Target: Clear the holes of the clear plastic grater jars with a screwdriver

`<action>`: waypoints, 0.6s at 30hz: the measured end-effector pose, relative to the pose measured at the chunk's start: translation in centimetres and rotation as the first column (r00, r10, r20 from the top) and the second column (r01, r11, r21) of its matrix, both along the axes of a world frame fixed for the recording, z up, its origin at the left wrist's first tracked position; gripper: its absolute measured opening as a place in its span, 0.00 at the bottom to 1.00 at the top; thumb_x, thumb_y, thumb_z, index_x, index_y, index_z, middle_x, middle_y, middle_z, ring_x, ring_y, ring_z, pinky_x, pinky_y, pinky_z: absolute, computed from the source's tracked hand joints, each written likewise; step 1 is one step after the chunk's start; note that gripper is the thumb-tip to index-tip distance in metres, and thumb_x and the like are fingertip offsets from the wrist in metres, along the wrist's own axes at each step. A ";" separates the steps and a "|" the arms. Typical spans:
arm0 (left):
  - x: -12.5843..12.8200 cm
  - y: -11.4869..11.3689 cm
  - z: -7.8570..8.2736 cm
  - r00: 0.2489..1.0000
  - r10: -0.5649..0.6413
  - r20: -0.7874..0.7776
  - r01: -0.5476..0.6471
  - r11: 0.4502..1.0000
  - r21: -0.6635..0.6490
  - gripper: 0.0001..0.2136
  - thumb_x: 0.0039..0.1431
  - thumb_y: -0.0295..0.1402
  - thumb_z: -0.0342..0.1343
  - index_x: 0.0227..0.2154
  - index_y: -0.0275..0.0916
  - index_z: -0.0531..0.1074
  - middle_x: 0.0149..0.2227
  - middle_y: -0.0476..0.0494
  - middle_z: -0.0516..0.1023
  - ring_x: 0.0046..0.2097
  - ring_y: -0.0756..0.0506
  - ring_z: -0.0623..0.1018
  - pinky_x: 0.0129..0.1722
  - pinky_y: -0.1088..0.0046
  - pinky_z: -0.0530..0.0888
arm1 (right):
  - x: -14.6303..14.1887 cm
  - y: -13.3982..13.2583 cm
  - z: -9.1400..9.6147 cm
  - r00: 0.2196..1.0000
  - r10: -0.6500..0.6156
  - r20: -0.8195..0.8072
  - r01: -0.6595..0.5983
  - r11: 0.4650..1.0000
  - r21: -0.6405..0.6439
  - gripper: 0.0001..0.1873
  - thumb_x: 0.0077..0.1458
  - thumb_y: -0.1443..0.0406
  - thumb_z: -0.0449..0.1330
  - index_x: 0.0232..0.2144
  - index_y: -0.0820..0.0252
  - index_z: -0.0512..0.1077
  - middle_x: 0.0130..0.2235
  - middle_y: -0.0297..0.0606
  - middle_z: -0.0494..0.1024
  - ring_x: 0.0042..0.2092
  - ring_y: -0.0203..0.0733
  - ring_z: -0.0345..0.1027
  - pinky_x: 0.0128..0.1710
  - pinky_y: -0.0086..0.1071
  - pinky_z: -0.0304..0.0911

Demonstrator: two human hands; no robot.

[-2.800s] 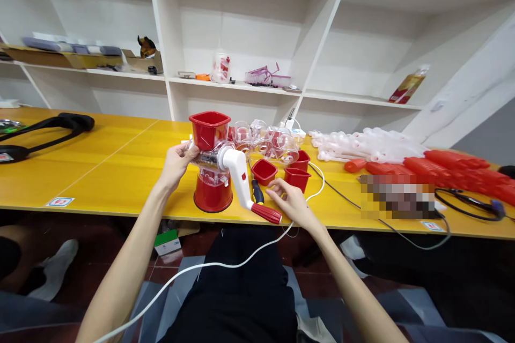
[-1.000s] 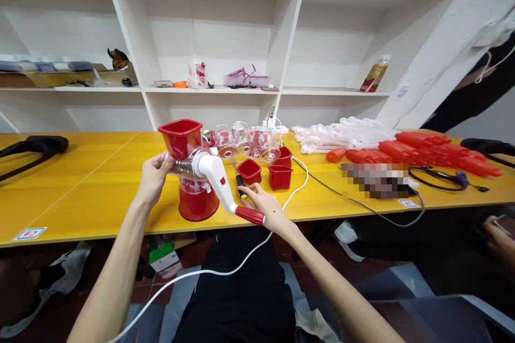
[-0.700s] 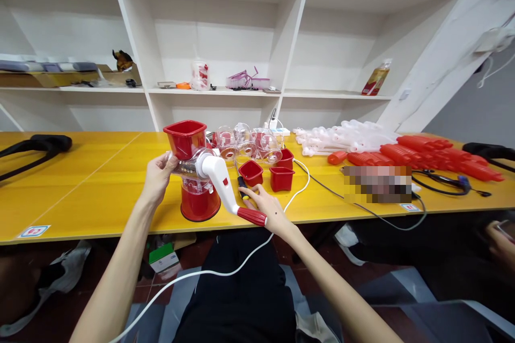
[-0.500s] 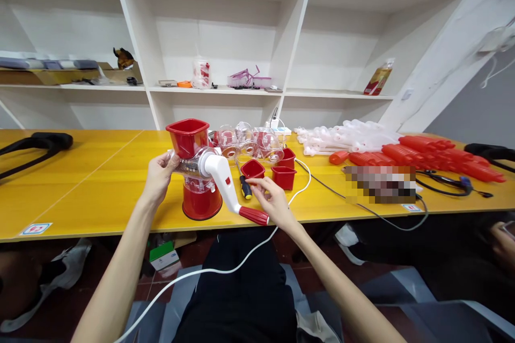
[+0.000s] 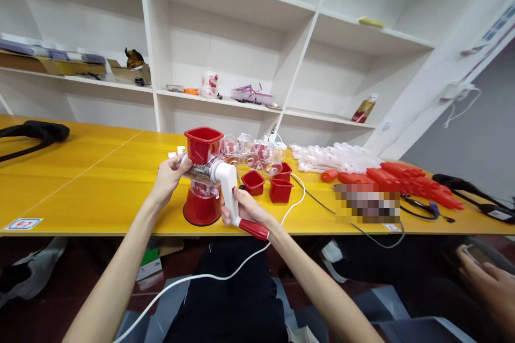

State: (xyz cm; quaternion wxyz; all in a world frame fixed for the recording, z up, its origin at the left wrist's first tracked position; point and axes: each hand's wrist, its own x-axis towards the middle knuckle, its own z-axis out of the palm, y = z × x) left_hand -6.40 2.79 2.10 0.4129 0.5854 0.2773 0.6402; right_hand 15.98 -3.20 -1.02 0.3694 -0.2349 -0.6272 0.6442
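Note:
A red and clear rotary grater (image 5: 203,206) stands upright on the yellow table near its front edge. My left hand (image 5: 169,178) pinches the left end of the grater's metal drum (image 5: 200,172), below the red hopper (image 5: 204,144). On the other side, my right hand (image 5: 249,208) is closed around the white crank arm (image 5: 227,179), just above its red handle (image 5: 254,229). Behind that hand, the screwdriver is mostly hidden. Several red square hoppers, including one lying tilted (image 5: 253,183) and one standing (image 5: 280,191), are just beyond.
Several clear plastic housings (image 5: 249,153) stand at the back. White parts (image 5: 336,158) and red handles (image 5: 396,177) are piled to the right. A white cable (image 5: 295,206) crosses the table edge onto my lap. Another person's hand (image 5: 483,278) shows at far right.
My right hand has moved left from beside the screwdriver and closed on the crank arm. My left hand stays at the drum's end. The view has tilted.

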 end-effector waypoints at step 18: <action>0.0 0.3 -0.4 1.000 -0.013 0.016 0.013 1.000 0.003 0.29 0.41 0.55 0.71 0.36 0.32 0.81 0.35 0.38 0.84 0.40 0.39 0.81 0.41 0.69 0.75 | -1.0 1.0 -1.7 0.948 0.174 -0.268 -0.230 0.954 -0.193 0.33 0.49 0.36 0.62 0.29 0.61 0.65 0.15 0.21 0.59 0.13 0.24 0.43 0.11 0.20 0.43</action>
